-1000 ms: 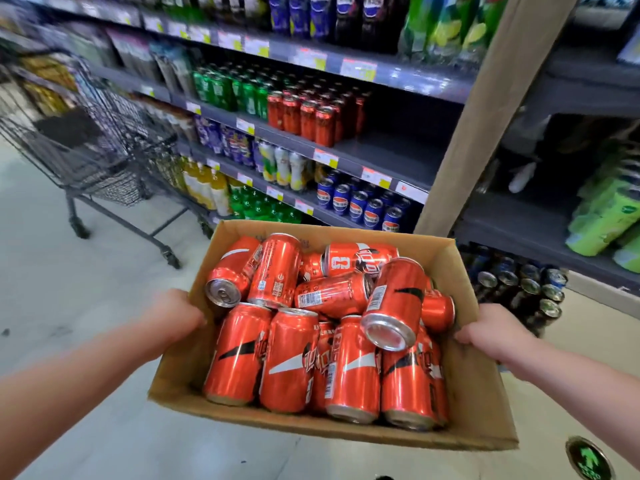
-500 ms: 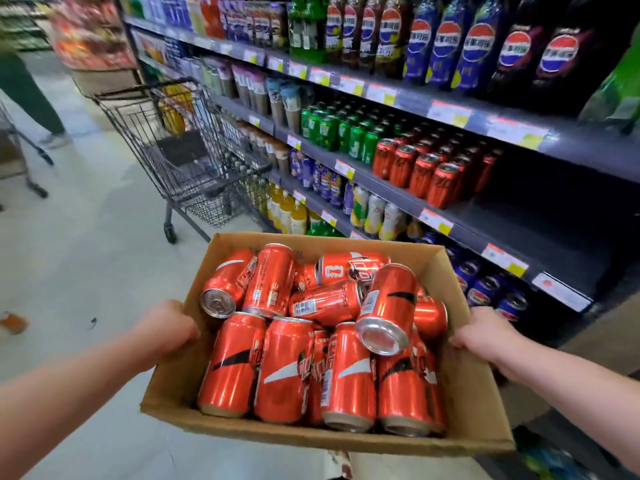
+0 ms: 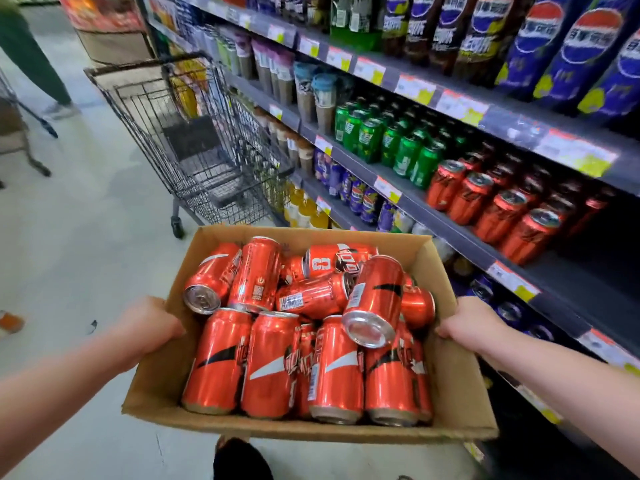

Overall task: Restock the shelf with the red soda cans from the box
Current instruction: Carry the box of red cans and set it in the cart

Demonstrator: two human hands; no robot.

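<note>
I carry an open cardboard box [image 3: 460, 386] in front of me, held level over the aisle floor. My left hand [image 3: 149, 323] grips its left wall and my right hand [image 3: 467, 322] grips its right wall. Several red soda cans [image 3: 273, 362] lie jumbled inside, some flat, one tilted on top [image 3: 375, 299]. On the grey shelf [image 3: 561, 275] to my right stand several matching red cans [image 3: 485, 199], with bare shelf space to their right.
Green cans [image 3: 398, 143] stand left of the shelved red ones. Cola bottles fill the shelf above and blue cans the shelf below. A wire shopping cart [image 3: 194, 147] is parked ahead by the shelving. A person's leg [image 3: 31, 57] shows far left. My shoe [image 3: 239, 459] is below the box.
My view has swung left and closer to the shelf; the red cans there now sit further right and larger. My hands keep the same grip on the box.
</note>
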